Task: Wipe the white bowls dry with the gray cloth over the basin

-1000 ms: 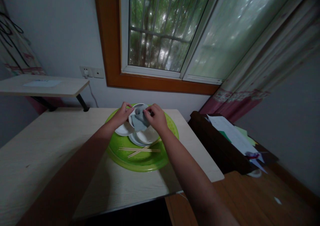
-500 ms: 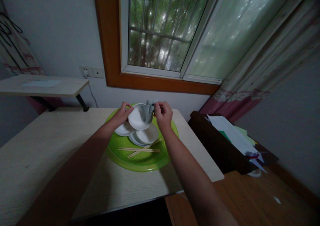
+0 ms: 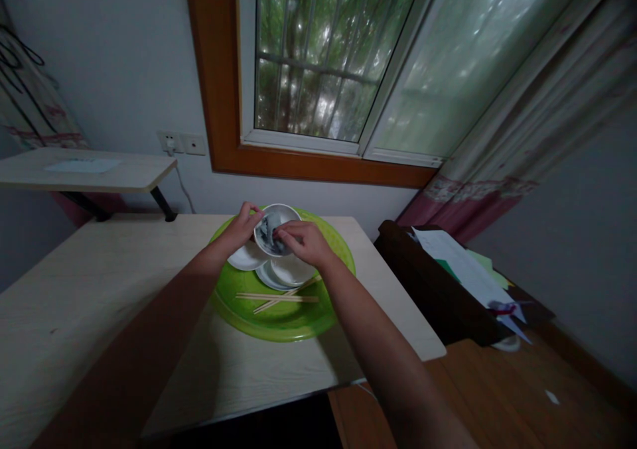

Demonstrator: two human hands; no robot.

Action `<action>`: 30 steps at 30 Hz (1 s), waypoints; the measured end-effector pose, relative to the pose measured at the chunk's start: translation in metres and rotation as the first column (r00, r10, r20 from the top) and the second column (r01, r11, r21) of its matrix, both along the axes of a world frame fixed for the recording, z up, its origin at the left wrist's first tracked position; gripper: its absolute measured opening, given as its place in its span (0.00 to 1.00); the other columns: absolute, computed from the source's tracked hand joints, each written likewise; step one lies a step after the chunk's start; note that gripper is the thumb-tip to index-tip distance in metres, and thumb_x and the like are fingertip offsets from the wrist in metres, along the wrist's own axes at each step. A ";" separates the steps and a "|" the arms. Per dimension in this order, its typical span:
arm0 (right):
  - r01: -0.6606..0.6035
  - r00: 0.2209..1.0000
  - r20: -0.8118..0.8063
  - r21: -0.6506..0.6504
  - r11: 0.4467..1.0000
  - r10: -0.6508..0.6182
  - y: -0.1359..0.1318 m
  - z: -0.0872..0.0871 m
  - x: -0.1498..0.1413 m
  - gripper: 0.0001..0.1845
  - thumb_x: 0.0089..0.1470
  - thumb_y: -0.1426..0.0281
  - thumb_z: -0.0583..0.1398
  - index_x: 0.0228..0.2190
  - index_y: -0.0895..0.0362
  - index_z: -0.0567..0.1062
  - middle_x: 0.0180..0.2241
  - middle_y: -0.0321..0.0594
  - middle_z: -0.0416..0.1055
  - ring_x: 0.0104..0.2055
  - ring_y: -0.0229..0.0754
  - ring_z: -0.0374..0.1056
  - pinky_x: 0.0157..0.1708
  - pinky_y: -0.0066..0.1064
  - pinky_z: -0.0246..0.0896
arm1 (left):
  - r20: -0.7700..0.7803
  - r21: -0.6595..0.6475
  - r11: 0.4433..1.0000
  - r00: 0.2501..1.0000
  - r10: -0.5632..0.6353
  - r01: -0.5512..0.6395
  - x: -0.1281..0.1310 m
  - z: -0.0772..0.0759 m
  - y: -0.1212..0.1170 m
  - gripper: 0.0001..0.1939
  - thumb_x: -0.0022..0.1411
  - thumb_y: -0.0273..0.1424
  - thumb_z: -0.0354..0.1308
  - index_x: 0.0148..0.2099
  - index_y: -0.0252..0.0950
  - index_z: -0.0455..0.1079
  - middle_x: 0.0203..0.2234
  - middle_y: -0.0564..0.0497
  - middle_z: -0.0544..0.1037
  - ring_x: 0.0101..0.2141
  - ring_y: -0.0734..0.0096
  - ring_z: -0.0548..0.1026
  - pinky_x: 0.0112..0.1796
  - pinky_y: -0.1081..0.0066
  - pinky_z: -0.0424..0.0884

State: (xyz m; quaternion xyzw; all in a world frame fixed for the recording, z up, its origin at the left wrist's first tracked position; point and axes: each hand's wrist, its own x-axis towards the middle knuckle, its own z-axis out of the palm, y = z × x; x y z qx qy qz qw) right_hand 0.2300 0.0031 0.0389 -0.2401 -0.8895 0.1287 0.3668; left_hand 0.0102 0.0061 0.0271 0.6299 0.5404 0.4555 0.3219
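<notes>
My left hand [image 3: 243, 225] grips the left rim of a white bowl [image 3: 283, 211], which tilts toward me above the other dishes. Inside that bowl a grey cloth [image 3: 267, 231] is bunched, and my right hand [image 3: 302, 240] pinches it with bent fingers. Below lie a small white dish [image 3: 246, 258] on the left and a second white bowl [image 3: 291, 271] sitting on a plate [image 3: 269, 279]. Two pairs of wooden chopsticks [image 3: 279, 298] cross in front of them. All of these rest in a round green tray [image 3: 288, 334].
The tray stands on a pale wooden table [image 3: 124, 270] below a barred window [image 3: 318, 71]. A raised shelf [image 3: 89, 170] is at the left. To the right, papers [image 3: 462, 263] lie on a dark brown piece of furniture [image 3: 438, 296].
My right hand has moved left and down, from the bowl's right rim into its inside, taking the grey cloth with it. My left hand keeps its hold on the bowl.
</notes>
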 end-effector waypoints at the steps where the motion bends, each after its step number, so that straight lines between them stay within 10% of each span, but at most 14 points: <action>1: -0.031 0.998 0.052 0.030 0.999 0.030 -0.001 0.000 -0.002 0.20 0.70 0.63 0.52 0.38 0.55 0.83 0.43 0.42 0.82 0.47 0.42 0.77 0.51 0.32 0.67 | -0.011 0.013 1.000 1.000 -0.005 0.005 -0.001 -0.001 0.001 0.21 0.64 0.52 0.49 0.47 0.40 0.60 0.31 0.54 0.71 0.33 0.65 0.71 0.35 0.67 0.67; 7: 0.066 0.954 0.275 0.207 0.976 -0.122 -0.007 -0.001 -0.015 0.21 0.71 0.62 0.51 0.53 0.57 0.79 0.56 0.43 0.77 0.56 0.44 0.73 0.58 0.35 0.64 | -0.031 0.061 0.998 1.000 0.000 0.002 -0.002 -0.004 0.004 0.19 0.64 0.50 0.49 0.47 0.40 0.61 0.33 0.54 0.71 0.34 0.66 0.71 0.38 0.67 0.67; 17: 0.312 0.814 0.361 0.389 0.867 -0.455 -0.015 0.012 -0.019 0.27 0.71 0.55 0.49 0.45 0.59 0.81 0.46 0.50 0.79 0.53 0.52 0.68 0.53 0.42 0.60 | 0.021 0.065 0.997 0.999 -0.048 0.046 -0.002 -0.002 0.002 0.22 0.65 0.50 0.50 0.51 0.40 0.59 0.29 0.55 0.71 0.30 0.67 0.71 0.33 0.68 0.67; 30: 0.087 0.936 0.287 0.370 0.925 -0.203 -0.019 0.008 -0.012 0.22 0.71 0.62 0.50 0.38 0.56 0.82 0.35 0.46 0.77 0.40 0.46 0.68 0.43 0.38 0.62 | 0.059 0.041 0.998 0.997 0.044 -0.047 -0.001 0.003 -0.001 0.21 0.65 0.49 0.48 0.51 0.40 0.59 0.27 0.55 0.69 0.29 0.67 0.70 0.31 0.68 0.64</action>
